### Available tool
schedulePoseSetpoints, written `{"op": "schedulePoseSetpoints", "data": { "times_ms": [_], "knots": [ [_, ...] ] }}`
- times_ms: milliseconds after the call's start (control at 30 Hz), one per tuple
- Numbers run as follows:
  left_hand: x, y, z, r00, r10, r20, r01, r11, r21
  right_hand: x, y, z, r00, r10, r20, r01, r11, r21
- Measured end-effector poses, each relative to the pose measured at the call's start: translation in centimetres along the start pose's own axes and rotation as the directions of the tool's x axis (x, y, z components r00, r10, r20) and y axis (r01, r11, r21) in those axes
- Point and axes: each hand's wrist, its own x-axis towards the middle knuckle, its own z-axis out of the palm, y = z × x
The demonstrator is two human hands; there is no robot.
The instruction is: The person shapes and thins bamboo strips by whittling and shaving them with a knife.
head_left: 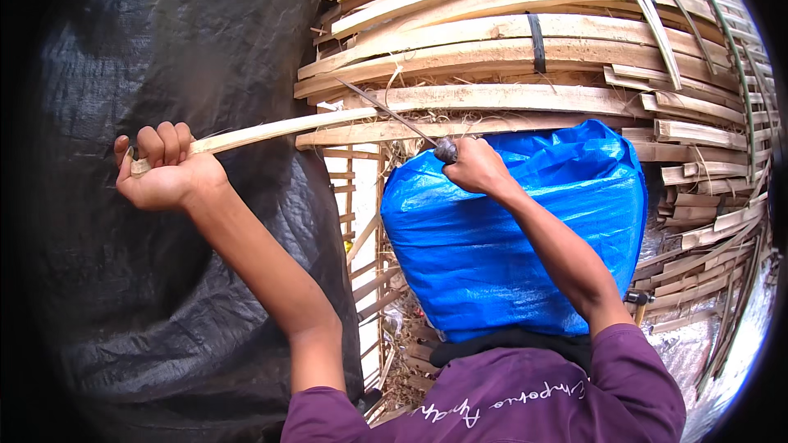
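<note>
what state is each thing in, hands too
left hand: curled round the strip's end
right hand: closed on the knife handle
strip: pale, long, slightly bowed
knife: blade bare, slanting across the strip
blue sheet: creased, bulging
black sheet: wrinkled
black band: lying across planks

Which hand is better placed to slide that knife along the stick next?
Probably the right hand: it already grips the knife by its handle, and the blade crosses the stick. The left hand is busy holding the stick's left end.
</note>
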Motion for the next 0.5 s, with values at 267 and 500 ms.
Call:
{"op": "schedulePoseSetpoints", "data": {
  "times_ms": [267, 500],
  "knots": [
    [-0.5, 0.4, -2.2, 0.993, -0.004, 0.118, 0.012, 0.997, -0.07, -1.8, -7.2, 0.2, 0.947, -0.32, 0.01, 0.314, 0.936, 0.162],
    [-0.8, 0.2, -1.8, 0.995, -0.013, 0.102, 0.017, 0.999, -0.038, 4.2, 6.2, 2.6, 0.978, 0.185, -0.093, -0.196, 0.972, -0.131]
  ]
}}
